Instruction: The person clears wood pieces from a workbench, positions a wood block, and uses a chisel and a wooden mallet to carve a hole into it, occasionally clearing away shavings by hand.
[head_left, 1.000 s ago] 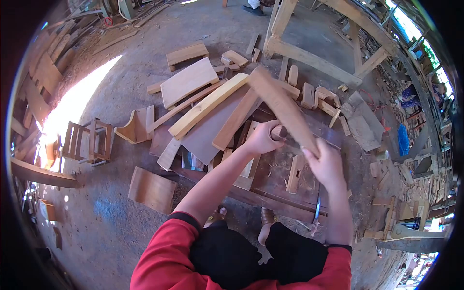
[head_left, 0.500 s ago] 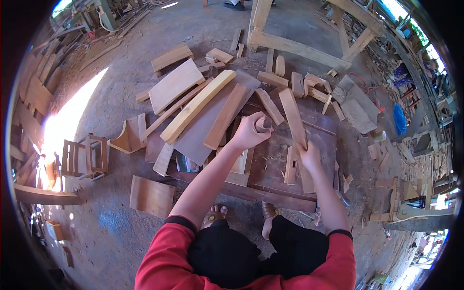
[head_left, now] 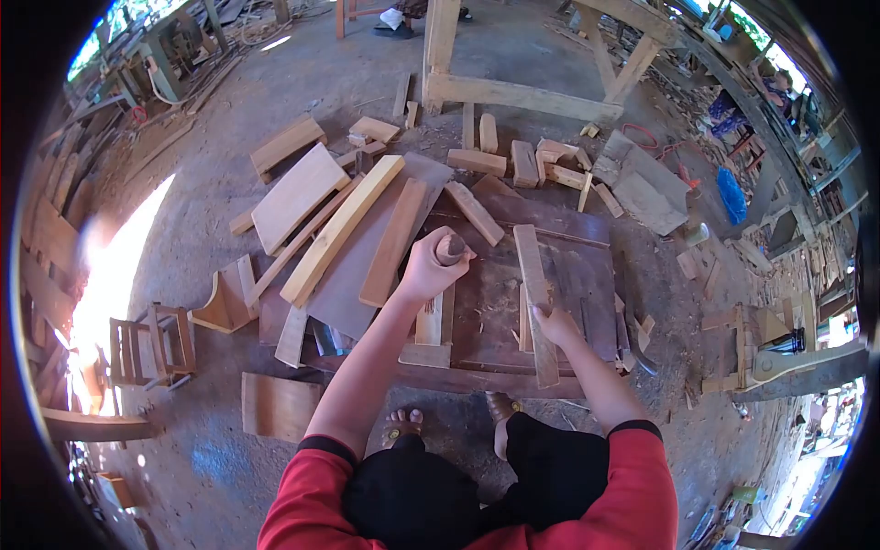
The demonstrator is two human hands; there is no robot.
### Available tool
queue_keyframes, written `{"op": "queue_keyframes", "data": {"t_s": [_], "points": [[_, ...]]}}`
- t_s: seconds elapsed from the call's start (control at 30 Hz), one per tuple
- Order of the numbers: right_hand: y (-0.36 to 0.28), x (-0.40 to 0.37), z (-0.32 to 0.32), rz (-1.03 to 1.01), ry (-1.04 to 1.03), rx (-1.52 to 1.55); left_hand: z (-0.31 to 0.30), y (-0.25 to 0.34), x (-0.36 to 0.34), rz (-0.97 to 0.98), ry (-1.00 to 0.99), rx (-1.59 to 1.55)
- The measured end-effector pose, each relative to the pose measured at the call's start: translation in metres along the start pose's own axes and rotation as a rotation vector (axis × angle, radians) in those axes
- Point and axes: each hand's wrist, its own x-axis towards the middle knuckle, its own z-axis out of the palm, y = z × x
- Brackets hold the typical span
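My left hand (head_left: 426, 269) is closed around a round wooden piece (head_left: 450, 248), seen end-on above the dark board. Most of that piece is hidden by the fingers, so its kind does not show. In my right hand (head_left: 556, 327) is the side of a long flat wooden slat (head_left: 531, 261), which runs lengthwise over the board. A shorter wooden block (head_left: 525, 321) lies partly covered along the slat's left edge. The low dark wooden board (head_left: 579, 266) under both hands is strewn with shavings.
Planks, including a pale beam (head_left: 344, 229), are piled at left. Offcuts such as a short block (head_left: 525, 165) lie beyond the board. A wooden trestle (head_left: 522, 96) stands at the back. Small slatted frames (head_left: 151, 344) sit left. Another person's foot (head_left: 394, 27) shows at the far edge.
The slat in my right hand has come down toward me and lies more in line with the board. My left hand keeps its hold on the round piece. The view has shifted slightly.
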Motion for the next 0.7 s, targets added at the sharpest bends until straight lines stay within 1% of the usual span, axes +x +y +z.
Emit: {"op": "queue_keyframes", "data": {"t_s": [0.03, 0.07, 0.1, 0.13, 0.2, 0.23, 0.3, 0.37, 0.43, 0.5, 0.57, 0.6, 0.67, 0.7], "points": [[-0.002, -0.003, -0.004, 0.005, 0.007, 0.005, -0.001, 0.000, 0.000, -0.010, 0.023, -0.018], [-0.003, -0.007, -0.007, 0.050, 0.016, -0.067, -0.001, -0.001, 0.000, -0.022, 0.047, -0.038], [-0.015, -0.019, -0.018, 0.095, 0.024, -0.139, -0.001, 0.000, -0.001, -0.019, 0.039, -0.040], [-0.025, -0.029, -0.030, 0.100, 0.031, -0.135, -0.001, 0.003, -0.002, -0.028, 0.048, -0.035], [-0.039, -0.042, -0.045, -0.042, 0.117, -0.227, -0.002, 0.006, -0.002, -0.028, 0.039, -0.014], [-0.040, -0.041, -0.041, -0.032, 0.122, -0.226, -0.002, 0.007, -0.002, -0.025, 0.030, -0.019], [-0.046, -0.036, -0.031, -0.429, 0.362, -0.354, -0.002, 0.008, -0.001, -0.008, 0.030, 0.034], [-0.084, -0.058, -0.034, -0.508, 0.246, -0.309, 0.000, 0.006, -0.001, 0.002, 0.023, 0.022], [-0.096, -0.055, -0.005, -0.946, 0.113, -0.245, 0.001, 0.007, -0.001, -0.018, 0.042, 0.025], [-0.124, -0.070, 0.023, -1.155, -0.112, -0.338, 0.001, 0.007, -0.001, -0.006, 0.035, 0.030], [-0.141, -0.093, 0.040, -1.305, -0.064, -0.326, 0.000, 0.005, -0.001, -0.001, 0.039, 0.036], [-0.147, -0.096, 0.046, -1.305, -0.063, -0.326, -0.001, 0.005, -0.001, -0.003, 0.036, 0.042], [-0.155, -0.100, 0.055, -1.372, 0.019, -0.401, -0.003, 0.005, -0.001, -0.001, 0.034, 0.027], [-0.154, -0.097, 0.057, -1.374, 0.016, -0.400, -0.003, 0.005, -0.002, 0.004, 0.035, 0.010]]}}
